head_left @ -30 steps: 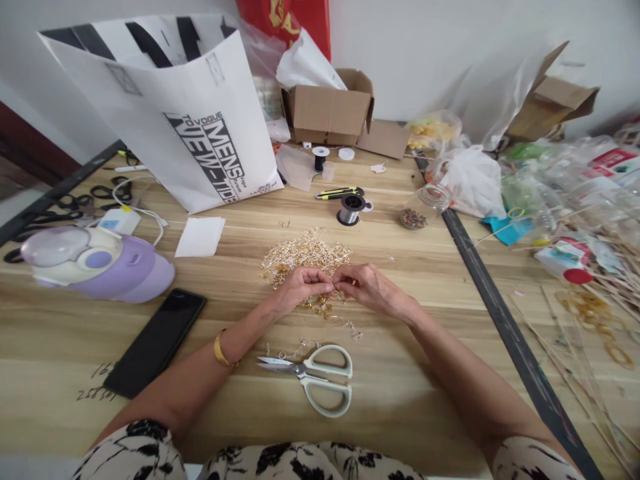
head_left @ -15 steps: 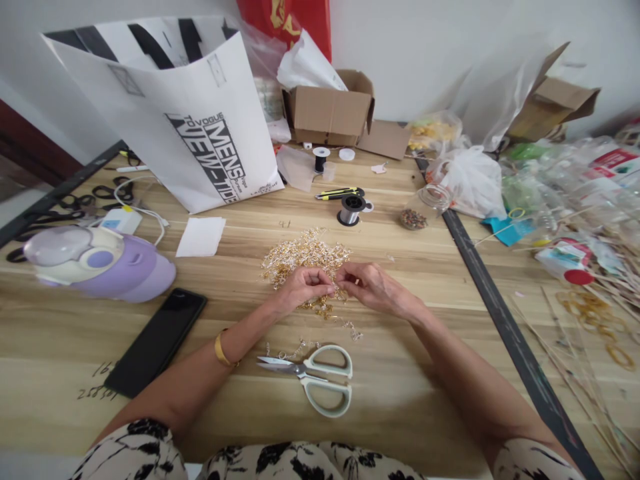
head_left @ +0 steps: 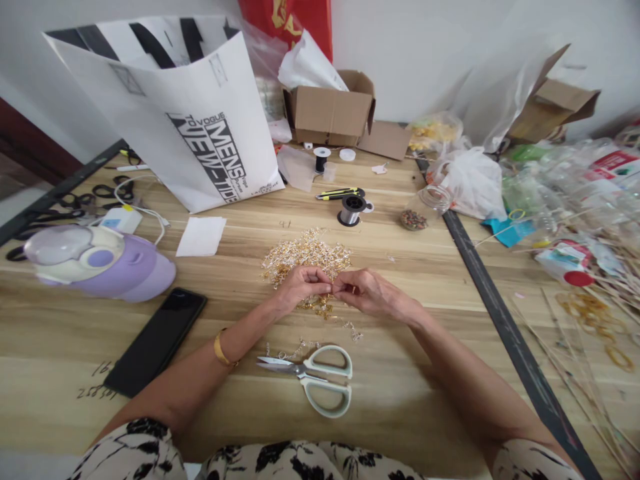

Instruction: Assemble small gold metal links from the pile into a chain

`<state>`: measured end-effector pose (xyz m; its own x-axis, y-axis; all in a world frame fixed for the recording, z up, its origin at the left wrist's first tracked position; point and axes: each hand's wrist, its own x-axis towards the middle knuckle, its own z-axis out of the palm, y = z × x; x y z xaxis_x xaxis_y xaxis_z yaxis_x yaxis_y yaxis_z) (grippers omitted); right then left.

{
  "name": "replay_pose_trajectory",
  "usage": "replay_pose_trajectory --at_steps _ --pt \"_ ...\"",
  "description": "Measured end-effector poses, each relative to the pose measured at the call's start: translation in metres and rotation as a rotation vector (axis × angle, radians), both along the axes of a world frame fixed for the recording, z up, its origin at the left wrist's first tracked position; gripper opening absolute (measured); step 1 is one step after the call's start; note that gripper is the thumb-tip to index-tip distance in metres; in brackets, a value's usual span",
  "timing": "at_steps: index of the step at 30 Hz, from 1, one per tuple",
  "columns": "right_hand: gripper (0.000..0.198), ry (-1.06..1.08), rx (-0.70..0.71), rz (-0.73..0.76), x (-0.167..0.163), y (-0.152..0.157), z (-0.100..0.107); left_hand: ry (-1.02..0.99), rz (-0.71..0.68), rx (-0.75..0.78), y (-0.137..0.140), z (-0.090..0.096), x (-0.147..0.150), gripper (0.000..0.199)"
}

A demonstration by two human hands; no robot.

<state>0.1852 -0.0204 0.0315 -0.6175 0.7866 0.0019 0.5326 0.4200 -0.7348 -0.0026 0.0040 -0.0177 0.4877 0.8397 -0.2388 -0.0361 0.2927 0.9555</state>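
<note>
A heap of small gold and silver chain pieces (head_left: 305, 253) lies mid-table. Over its near edge my left hand (head_left: 304, 288) is closed in a pinch, thumb against fingers. My right hand (head_left: 367, 290) pinches too, its fingertips meeting those of the left. Whatever sits between the fingertips is too small to make out. A short silver chain (head_left: 354, 329) trails on the wood below my right hand. Nearer my body, scissors with pale handles (head_left: 327, 380) lie slightly open, and another bit of chain (head_left: 303, 348) rests along their blades.
On the left are a black phone (head_left: 157, 340), a purple and cream device (head_left: 105, 263) and a large white bag (head_left: 180, 127). Behind the heap stand a wire spool (head_left: 352, 211), a yellow-black cutter (head_left: 337, 193) and a cardboard box (head_left: 330, 110). Plastic bottles (head_left: 575, 173) crowd the right.
My right hand has shifted slightly left, so the fingertips of both hands now meet. Everything on the table stays in place.
</note>
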Motion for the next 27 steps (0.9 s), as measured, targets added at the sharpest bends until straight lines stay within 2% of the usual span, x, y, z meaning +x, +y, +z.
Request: replay_pose_trajectory --at_steps 9,15,18,23,27 --pt "0.011 -0.031 -0.01 -0.008 0.001 0.001 -0.001 -0.012 -0.011 0.036 -0.001 0.004 0.001 0.023" --pt "0.011 0.024 -0.103 -0.046 0.007 0.007 -0.004 0.025 -0.009 0.131 -0.001 0.006 -0.001 0.025" --pt "0.012 0.125 -0.21 -0.127 0.006 0.009 -0.007 0.034 -0.006 0.187 -0.001 0.007 -0.001 0.025" --pt "0.014 0.312 -0.465 -0.162 0.003 0.013 -0.019 0.085 0.036 0.311 -0.001 0.005 0.0 0.021" --pt "0.021 0.445 -0.578 -0.181 0.0 0.016 -0.03 0.11 0.061 0.379 -0.002 0.005 0.001 0.016"
